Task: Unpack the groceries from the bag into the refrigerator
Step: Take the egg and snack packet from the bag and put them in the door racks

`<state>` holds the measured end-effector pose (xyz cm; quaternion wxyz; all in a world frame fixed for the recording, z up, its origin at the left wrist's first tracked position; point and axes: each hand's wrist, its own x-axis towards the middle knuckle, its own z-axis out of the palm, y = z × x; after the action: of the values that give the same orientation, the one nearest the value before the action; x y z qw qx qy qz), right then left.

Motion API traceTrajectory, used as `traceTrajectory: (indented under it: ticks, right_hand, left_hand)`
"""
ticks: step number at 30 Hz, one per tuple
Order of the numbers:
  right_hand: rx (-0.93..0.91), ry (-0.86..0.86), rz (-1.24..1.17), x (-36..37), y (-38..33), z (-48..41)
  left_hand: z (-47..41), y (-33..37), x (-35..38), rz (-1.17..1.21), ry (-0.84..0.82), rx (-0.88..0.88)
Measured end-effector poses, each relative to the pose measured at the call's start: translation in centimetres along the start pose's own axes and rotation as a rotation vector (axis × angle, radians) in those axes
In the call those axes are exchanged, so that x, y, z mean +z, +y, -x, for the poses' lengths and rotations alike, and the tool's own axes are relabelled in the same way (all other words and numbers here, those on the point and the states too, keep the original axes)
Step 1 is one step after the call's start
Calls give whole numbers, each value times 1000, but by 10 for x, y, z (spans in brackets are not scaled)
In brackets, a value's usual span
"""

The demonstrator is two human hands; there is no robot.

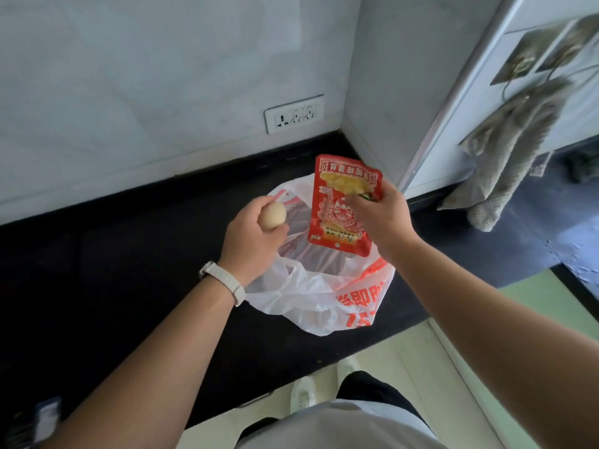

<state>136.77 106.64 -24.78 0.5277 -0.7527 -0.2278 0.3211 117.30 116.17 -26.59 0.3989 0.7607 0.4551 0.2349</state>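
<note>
A white plastic bag (319, 296) with orange print sits open on the black countertop (113, 270). My left hand (252, 241), with a white watch on the wrist, holds a pale egg (275, 215) just above the bag's left rim. My right hand (382, 215) grips a red flat food pouch (340, 205) by its right edge, held above the bag's mouth. The white refrigerator (486, 92) stands at the right, its side facing me.
A wall socket strip (294, 114) sits low on the tiled wall behind the counter. A grey towel (505, 153) hangs from a hook on the refrigerator's side. A small packet (45, 416) lies at the counter's front left. My feet stand on pale floor below.
</note>
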Motion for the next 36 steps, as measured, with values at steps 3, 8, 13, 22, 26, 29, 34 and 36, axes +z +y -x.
traceTrajectory:
  ticks: [3, 8, 13, 22, 26, 29, 34, 36]
  right_hand:
    - [-2, -36, -45, -7, -12, 3]
    - [-11, -137, -33, -23, -22, 6]
    - [16, -317, -11, -37, -30, 1]
    - [-35, -576, 18, -26, -44, -11]
    - [-57, -674, 82, -4, -40, 4]
    - [-86, -754, 128, 17, -42, 25]
    - [-110, -904, 154, 55, -51, 71]
    - [-128, -965, 161, 71, -53, 95]
  left_hand:
    - [5, 16, -7, 16, 50, 3]
    - [13, 41, -8, 12, 128, -45]
    - [26, 67, -4, 35, 208, -98]
    - [69, 80, 0, 24, 435, -260]
    - [100, 73, -6, 19, 540, -332]
    - [130, 69, -16, 14, 613, -375]
    - [182, 54, -43, 43, 743, -464]
    - [207, 46, -54, 49, 796, -494]
